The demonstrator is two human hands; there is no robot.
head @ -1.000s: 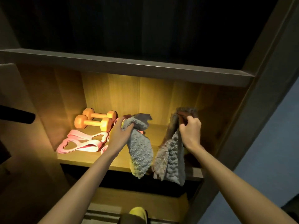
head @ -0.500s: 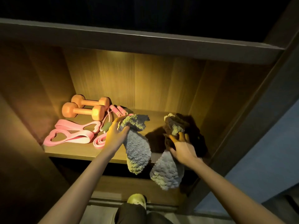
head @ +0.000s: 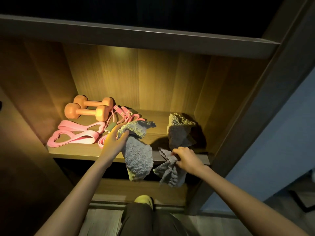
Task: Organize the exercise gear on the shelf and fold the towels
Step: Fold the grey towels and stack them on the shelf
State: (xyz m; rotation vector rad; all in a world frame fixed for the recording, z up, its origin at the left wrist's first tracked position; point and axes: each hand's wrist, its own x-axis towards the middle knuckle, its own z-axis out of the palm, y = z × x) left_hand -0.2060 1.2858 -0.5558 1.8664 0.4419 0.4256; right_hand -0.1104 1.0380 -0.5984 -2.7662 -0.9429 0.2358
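Head view: the left hand (head: 115, 142) grips the top of a grey towel (head: 139, 160), which hangs over the front edge of the shelf (head: 76, 153). The right hand (head: 185, 159) pinches a bunched second towel (head: 179, 133), which is heaped at the shelf's right. Two dumbbells (head: 88, 109), pink bands (head: 76, 135) and a rope (head: 122, 111) lie at the left.

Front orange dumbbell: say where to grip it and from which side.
Likely best: grip the front orange dumbbell by the narrow bar between its wide heads, coming from above and in front: it lies flat across the shelf, and the second dumbbell sits close behind it.
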